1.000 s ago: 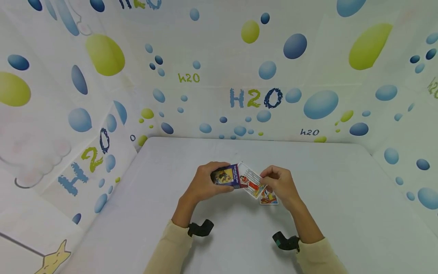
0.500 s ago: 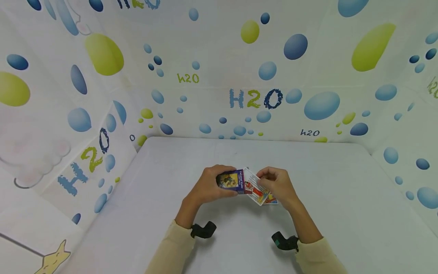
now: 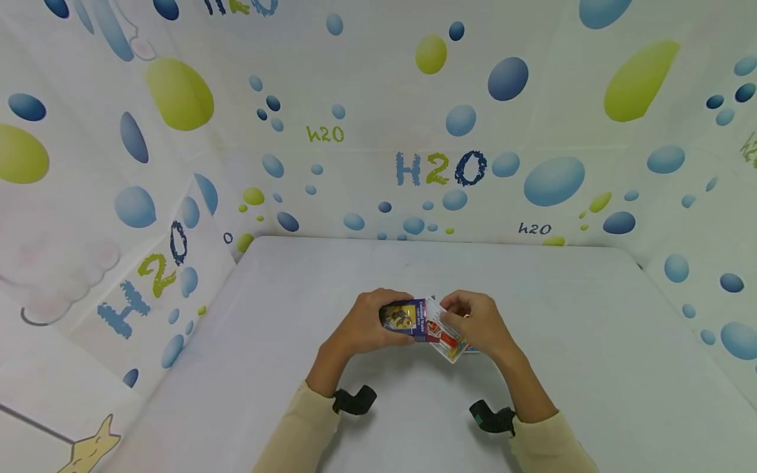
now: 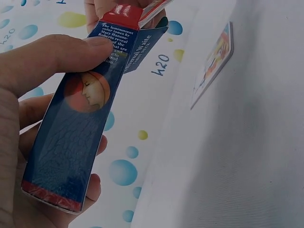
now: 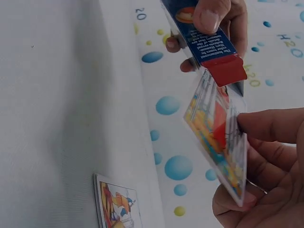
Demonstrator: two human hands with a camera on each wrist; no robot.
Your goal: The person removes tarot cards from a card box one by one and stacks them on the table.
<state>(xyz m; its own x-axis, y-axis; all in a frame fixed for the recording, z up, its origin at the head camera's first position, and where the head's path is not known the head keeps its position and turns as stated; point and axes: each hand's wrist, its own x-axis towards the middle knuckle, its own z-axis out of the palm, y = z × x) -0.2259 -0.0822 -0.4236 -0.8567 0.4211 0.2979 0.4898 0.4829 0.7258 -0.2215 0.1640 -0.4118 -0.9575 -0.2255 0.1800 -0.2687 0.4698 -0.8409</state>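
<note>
My left hand (image 3: 363, 325) grips a dark blue tarot box (image 3: 405, 317), its thumb along the narrow side in the left wrist view. The box end facing my right hand has its red flap (image 5: 228, 70) folded out. At that open end my right hand (image 3: 478, 322) pinches a tarot card (image 3: 447, 338) with a red figure, thumb on one side and fingers on the other. The card's far end meets the box mouth; how deep it goes in is hidden. Below lies a small stack of cards (image 5: 118, 204) on the table, mostly covered by my right hand in the head view.
A white-covered table (image 3: 284, 295) lies under both hands. Behind and beside it hangs a white cloth (image 3: 355, 79) printed with blue and green drops. Black wrist cameras (image 3: 355, 399) are strapped near both cream sleeves (image 3: 298, 430).
My left hand and the box have moved right and a little nearer the body. The card has tilted down slightly, and my right hand now covers more of the stack.
</note>
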